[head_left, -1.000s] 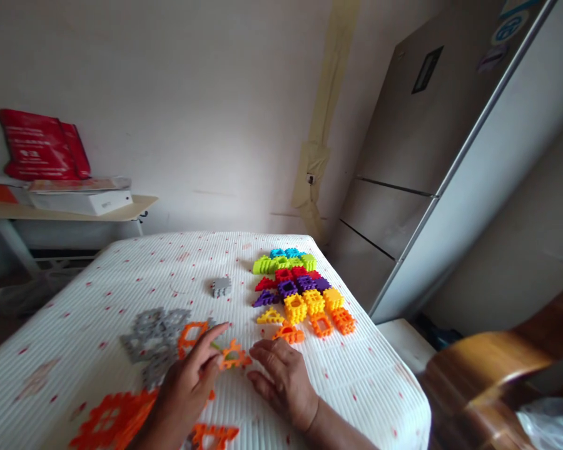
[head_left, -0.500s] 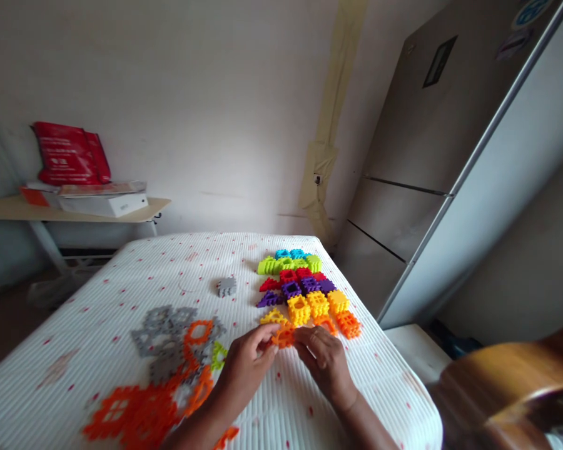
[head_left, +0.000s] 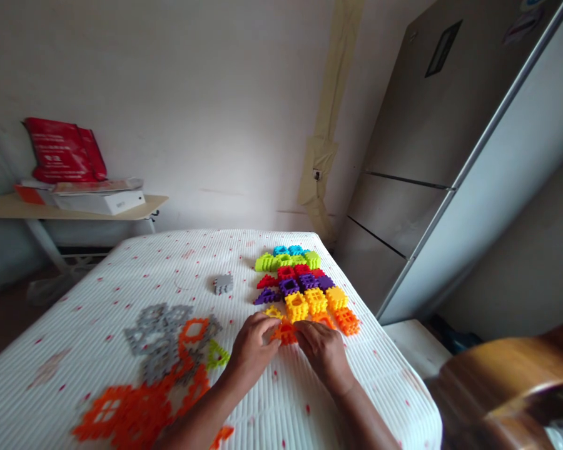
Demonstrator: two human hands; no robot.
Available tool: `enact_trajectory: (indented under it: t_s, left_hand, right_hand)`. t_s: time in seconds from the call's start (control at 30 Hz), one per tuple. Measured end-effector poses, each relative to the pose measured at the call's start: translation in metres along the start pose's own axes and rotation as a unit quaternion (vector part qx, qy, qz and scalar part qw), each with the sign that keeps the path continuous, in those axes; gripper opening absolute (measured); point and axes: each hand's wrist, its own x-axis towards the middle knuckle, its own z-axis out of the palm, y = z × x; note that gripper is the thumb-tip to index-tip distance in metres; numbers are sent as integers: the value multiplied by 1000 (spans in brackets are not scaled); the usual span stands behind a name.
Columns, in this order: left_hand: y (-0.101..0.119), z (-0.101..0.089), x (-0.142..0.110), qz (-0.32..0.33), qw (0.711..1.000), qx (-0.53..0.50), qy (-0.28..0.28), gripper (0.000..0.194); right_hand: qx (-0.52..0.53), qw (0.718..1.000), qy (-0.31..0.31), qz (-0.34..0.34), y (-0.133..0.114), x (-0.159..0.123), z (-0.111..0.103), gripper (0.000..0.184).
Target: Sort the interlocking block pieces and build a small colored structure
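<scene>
My left hand and my right hand pinch an orange interlocking plastic tile between them, low over the table. It looks roughly triangular; my fingers cover its sides. Just beyond stand sorted stacks of the same tiles. Yellow stacks are nearest, with a small yellow triangular piece close to my left fingertips. Orange pieces lie right of my right hand. Farther back come purple, red, lime green and blue stacks.
Left of my arms lies a loose pile of grey tiles and orange tiles, with a lime green triangle. A grey stack stands mid-table. A fridge and wooden chair are at the right; a side table is at left.
Both hands have brought the orange tile slightly lower and nearer the row of stacks, and its triangular shape shows more. The view has shifted a little; the piles look unchanged.
</scene>
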Motion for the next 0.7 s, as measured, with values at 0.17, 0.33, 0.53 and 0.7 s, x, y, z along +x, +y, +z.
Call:
enact_trajectory:
  t_s: [0.17,0.33,0.53,0.7]
  left_hand:
    - [-6,7,0,-2,1000,-10,0,30]
    - [-8,10,0,-11,1000,-13,-6,32]
    - [-7,9,0,-26,999,-3,-21,33]
    - [-7,11,-1,-30,999,20,-30,35]
  right_hand:
    - [-16,1000,-13,12,3,-2,4,28]
    - [-20,1000,-14,14,3,-3,4,30]
    - [-23,999,-17,19,2,-2,4,32]
    - [-12,1000,-23,16,3,-3,7,30]
